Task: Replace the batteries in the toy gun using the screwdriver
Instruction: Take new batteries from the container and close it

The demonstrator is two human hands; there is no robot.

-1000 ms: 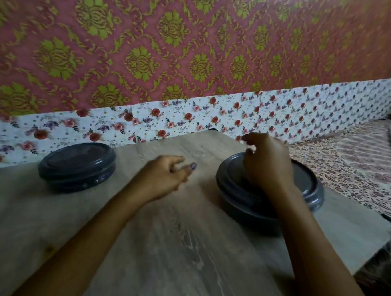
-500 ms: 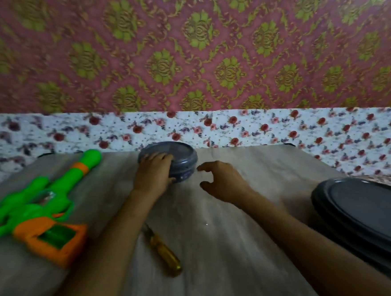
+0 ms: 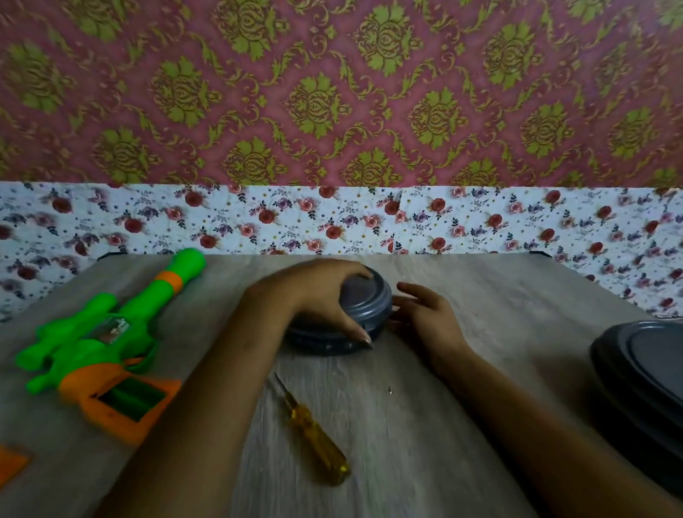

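A green and orange toy gun lies on the left of the wooden table, its battery compartment open. Its orange cover lies apart at the left edge. A yellow-handled screwdriver lies in the middle, between my forearms. A small round dark container with a lid stands at the back. My left hand grips its lid from above, fingers curled round the rim. My right hand touches the container's right side with straight fingers.
A larger dark round lidded container stands at the table's right edge. A tiny screw lies right of the screwdriver. A floral-papered wall runs right behind the table.
The view swung left from the large container to the small one. My left hand now grips its lid, and my right hand left the large container and came against the small one's side.
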